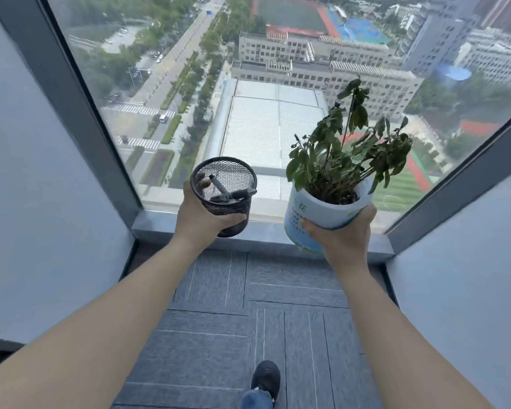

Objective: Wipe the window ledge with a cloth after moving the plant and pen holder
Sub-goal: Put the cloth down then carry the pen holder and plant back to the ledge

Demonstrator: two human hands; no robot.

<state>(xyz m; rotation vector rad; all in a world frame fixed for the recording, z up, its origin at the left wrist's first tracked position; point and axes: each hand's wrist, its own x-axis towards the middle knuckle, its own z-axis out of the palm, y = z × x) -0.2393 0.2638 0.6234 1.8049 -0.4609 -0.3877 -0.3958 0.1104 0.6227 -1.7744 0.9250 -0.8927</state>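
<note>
My left hand (pixel 198 216) grips a black mesh pen holder (pixel 226 199) from its left side and bottom; a couple of pens lie tilted inside it. My right hand (pixel 344 234) holds a white and blue pot (pixel 316 215) from below, tilted towards me, with a wilting green plant (pixel 340 154) in it. Both are lifted above the grey window ledge (pixel 160 224), which runs low along the foot of the window. No cloth is in view.
A large window pane (pixel 263 98) looks down on streets and buildings. Dark window frames (pixel 71 98) and pale walls (pixel 27 202) close in on both sides. Grey carpet tiles (pixel 248 320) cover the floor, and my shoe (pixel 266 377) is at the bottom.
</note>
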